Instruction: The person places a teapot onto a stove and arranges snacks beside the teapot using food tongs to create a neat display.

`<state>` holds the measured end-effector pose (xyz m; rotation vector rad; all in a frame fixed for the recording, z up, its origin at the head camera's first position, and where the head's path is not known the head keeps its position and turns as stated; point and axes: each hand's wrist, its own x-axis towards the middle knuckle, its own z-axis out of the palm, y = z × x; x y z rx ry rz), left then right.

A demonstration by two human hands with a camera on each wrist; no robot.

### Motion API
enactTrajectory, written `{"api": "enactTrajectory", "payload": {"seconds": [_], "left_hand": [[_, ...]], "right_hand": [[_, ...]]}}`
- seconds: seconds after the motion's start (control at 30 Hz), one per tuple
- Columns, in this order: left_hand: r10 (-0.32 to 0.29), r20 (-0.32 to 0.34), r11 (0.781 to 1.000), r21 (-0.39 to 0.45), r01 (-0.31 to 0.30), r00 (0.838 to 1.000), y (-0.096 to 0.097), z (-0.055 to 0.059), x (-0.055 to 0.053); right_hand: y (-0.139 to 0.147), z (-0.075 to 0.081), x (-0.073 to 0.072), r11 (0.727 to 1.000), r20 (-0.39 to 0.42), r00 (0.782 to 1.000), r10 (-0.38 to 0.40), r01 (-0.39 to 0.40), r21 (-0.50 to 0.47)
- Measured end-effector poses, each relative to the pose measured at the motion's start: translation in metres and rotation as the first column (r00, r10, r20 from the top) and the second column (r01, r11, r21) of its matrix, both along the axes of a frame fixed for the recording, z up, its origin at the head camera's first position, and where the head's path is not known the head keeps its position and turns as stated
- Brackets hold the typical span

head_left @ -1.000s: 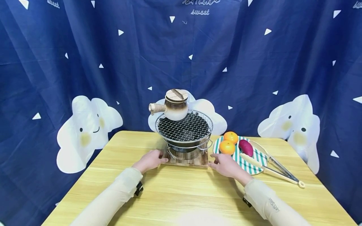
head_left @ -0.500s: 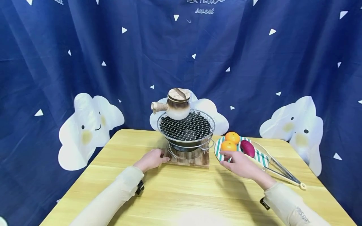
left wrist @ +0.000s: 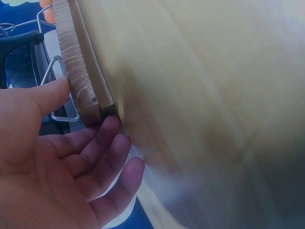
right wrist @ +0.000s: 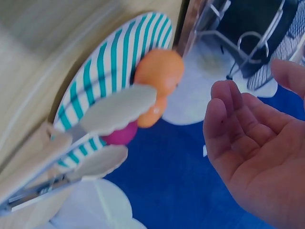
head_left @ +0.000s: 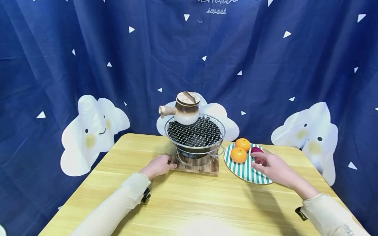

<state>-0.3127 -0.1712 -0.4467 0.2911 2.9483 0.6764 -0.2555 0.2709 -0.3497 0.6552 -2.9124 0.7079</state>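
At the front left corner of a wooden board (head_left: pixel 195 167), my left hand (head_left: pixel 157 166) holds the edge, its thumb and fingers on either side in the left wrist view. On the board stands a round tabletop grill with a wire mesh (head_left: pixel 196 136). A brown and cream side-handled clay teapot (head_left: pixel 187 115) with a wooden lid sits on that mesh. My right hand (head_left: pixel 277 170) hovers over the striped plate (head_left: pixel 246 170), fingers apart and holding nothing. Near it lie a purple sweet potato (head_left: pixel 257 150) and tongs (right wrist: pixel 116 109), which the hand mostly hides in the head view.
Two tangerines, one in front (head_left: pixel 239 155) and one behind (head_left: pixel 243 144), sit on the plate's left part. The plate is just right of the grill. Behind the wooden table (head_left: pixel 189 203) hangs a blue curtain (head_left: pixel 147 59) with white clouds.
My right hand has left the board's right corner and moved right, over the plate toward the tongs. The left hand has stayed at the board. The head view has shifted slightly.
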Motion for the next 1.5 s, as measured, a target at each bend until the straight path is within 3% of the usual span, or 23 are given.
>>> {"api": "enactTrajectory", "payload": {"seconds": [0.33,0.6,0.83,1.3,1.5], "left_hand": [[-0.004,-0.002,1.0,-0.004,0.004,1.0,0.001,0.002,0.0],[-0.002,0.007,1.0,0.002,0.002,1.0,0.0,0.003,0.001],[-0.002,-0.011,1.0,-0.001,0.002,1.0,-0.001,0.002,0.0],[0.009,-0.024,1.0,-0.027,-0.009,1.0,0.001,0.001,0.001],[0.011,-0.02,0.999,-0.033,-0.011,1.0,0.002,0.002,0.001]], "right_hand": [[0.03,0.016,0.002,0.999,0.016,0.999,-0.032,0.031,0.027],[0.055,0.021,-0.004,0.997,-0.037,0.999,-0.031,0.034,0.071],[0.073,0.019,-0.009,0.996,0.024,0.998,-0.063,0.061,0.07],[0.098,0.008,-0.011,0.995,-0.005,0.998,-0.056,0.056,0.085],[0.108,0.002,-0.008,0.993,0.029,0.998,-0.061,0.057,0.103]]}}
